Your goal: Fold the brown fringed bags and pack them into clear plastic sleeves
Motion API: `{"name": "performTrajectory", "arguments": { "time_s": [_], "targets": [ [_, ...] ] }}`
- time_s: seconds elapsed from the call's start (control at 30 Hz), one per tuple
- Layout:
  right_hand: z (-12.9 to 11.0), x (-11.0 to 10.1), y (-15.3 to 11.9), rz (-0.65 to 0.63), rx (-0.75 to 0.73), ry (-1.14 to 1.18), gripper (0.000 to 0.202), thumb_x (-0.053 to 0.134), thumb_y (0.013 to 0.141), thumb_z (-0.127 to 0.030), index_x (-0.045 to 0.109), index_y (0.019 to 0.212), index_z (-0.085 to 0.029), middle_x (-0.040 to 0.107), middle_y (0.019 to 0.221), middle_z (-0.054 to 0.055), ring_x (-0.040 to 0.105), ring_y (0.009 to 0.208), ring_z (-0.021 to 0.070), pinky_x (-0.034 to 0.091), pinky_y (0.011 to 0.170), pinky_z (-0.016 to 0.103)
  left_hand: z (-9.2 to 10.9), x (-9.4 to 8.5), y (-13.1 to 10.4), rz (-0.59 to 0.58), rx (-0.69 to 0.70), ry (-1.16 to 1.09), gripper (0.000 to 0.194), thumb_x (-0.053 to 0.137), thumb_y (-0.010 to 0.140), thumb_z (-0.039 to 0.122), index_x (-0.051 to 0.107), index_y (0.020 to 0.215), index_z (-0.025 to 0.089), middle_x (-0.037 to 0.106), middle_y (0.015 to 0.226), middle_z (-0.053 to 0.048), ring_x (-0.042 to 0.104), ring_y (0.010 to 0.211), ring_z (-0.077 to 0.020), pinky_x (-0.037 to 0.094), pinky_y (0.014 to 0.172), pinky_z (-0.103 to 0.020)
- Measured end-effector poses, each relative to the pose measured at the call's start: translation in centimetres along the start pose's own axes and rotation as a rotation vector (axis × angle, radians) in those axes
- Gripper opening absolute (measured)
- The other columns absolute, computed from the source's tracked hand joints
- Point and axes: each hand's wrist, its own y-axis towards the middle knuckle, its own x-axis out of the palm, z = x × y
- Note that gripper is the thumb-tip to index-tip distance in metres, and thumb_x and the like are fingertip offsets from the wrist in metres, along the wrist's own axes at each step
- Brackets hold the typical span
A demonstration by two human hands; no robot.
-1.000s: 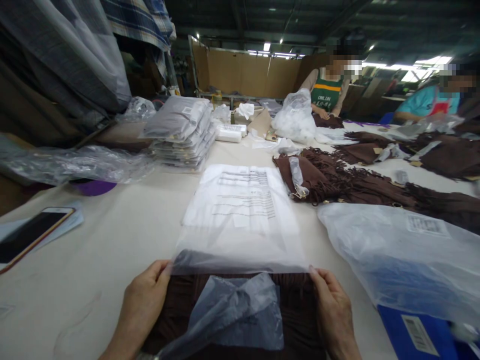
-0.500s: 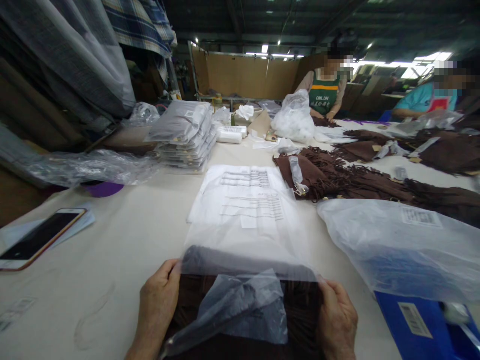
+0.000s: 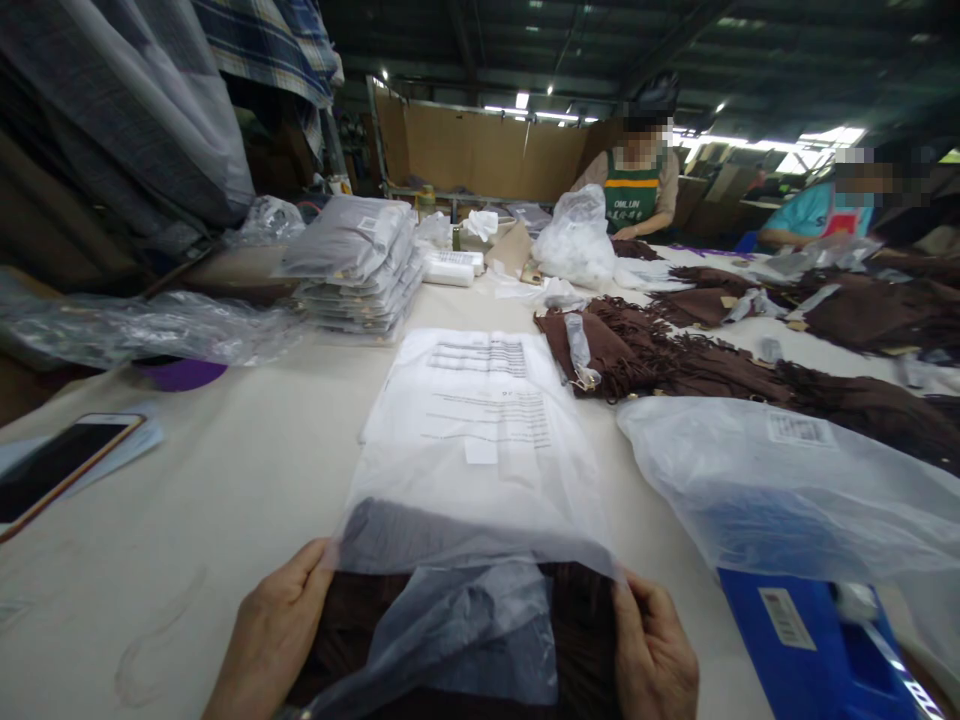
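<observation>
A translucent plastic bag [image 3: 480, 490] with printed text lies flat in front of me, its mouth towards me. My left hand [image 3: 274, 625] is closed on the left corner of the mouth, fingers pinching its edge. At the right corner, my right hand [image 3: 656, 640] grips in the same way. A folded dark brown fringed scarf [image 3: 585, 640] lies between my hands, its far end inside the bag and showing grey through the film. On top of the scarf rests a small crumpled clear plastic bag [image 3: 472, 625].
Brown fringed scarves [image 3: 712, 360] spread to the right. Nearer are a large clear bag [image 3: 787, 470] and a blue holder [image 3: 795, 640]. Left are a phone [image 3: 64, 465] and a stack of bagged grey items [image 3: 352, 260]. Two people [image 3: 637, 190] work across the table [image 3: 247, 480].
The whole view has shifted, so the table items appear a little further left. Both hands sit slightly lower, still on the bag's mouth, with the scarf's end inside.
</observation>
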Motion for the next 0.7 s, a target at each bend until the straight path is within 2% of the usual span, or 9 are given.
{"name": "performTrajectory", "arguments": {
  "time_s": [0.2, 0.37, 0.53, 0.7],
  "targets": [
    [0.1, -0.5, -0.2, -0.143, 0.04, 0.115, 0.042, 0.059, 0.071, -0.057, 0.063, 0.091, -0.021, 0.068, 0.096, 0.003, 0.06, 0.095, 0.0222, 0.046, 0.083, 0.029, 0.5, 0.2, -0.9, 0.063, -0.028, -0.045, 0.053, 0.028, 0.058, 0.061, 0.061, 0.079, 0.026, 0.07, 0.084, -0.001, 0.063, 0.085, -0.0226, 0.044, 0.07, -0.025],
    [0.5, -0.8, -0.4, -0.161, 0.043, 0.143, 0.041, 0.061, 0.071, -0.055, 0.063, 0.091, -0.02, 0.068, 0.101, 0.004, 0.058, 0.102, 0.0227, 0.047, 0.084, 0.027, -0.5, 1.2, -0.3, 0.009, 0.06, -0.116, 0.047, 0.039, 0.059, 0.06, 0.063, 0.076, 0.023, 0.068, 0.07, -0.001, 0.062, 0.068, -0.0208, 0.043, 0.062, -0.025],
    [0.8, -1.6, -0.2, -0.192, -0.07, 0.041, 0.041, 0.059, 0.072, -0.055, 0.065, 0.093, -0.019, 0.067, 0.101, 0.005, 0.061, 0.095, 0.0211, 0.048, 0.081, 0.025, -1.9, 2.1, 0.4, 0.054, 0.078, -0.244, 0.047, 0.044, 0.061, 0.061, 0.062, 0.069, 0.018, 0.062, 0.058, 0.0, 0.057, 0.059, -0.0195, 0.041, 0.053, -0.025],
    [1.1, -3.5, -0.7, -0.292, -0.166, -0.054, 0.035, 0.057, 0.076, -0.051, 0.066, 0.089, -0.02, 0.068, 0.096, 0.004, 0.063, 0.087, 0.0181, 0.048, 0.078, 0.02, -1.6, 2.5, 0.5, 0.144, 0.042, -0.344, 0.041, 0.048, 0.059, 0.056, 0.061, 0.064, 0.018, 0.057, 0.052, 0.003, 0.053, 0.055, -0.0173, 0.037, 0.051, -0.023]
  ]
}}
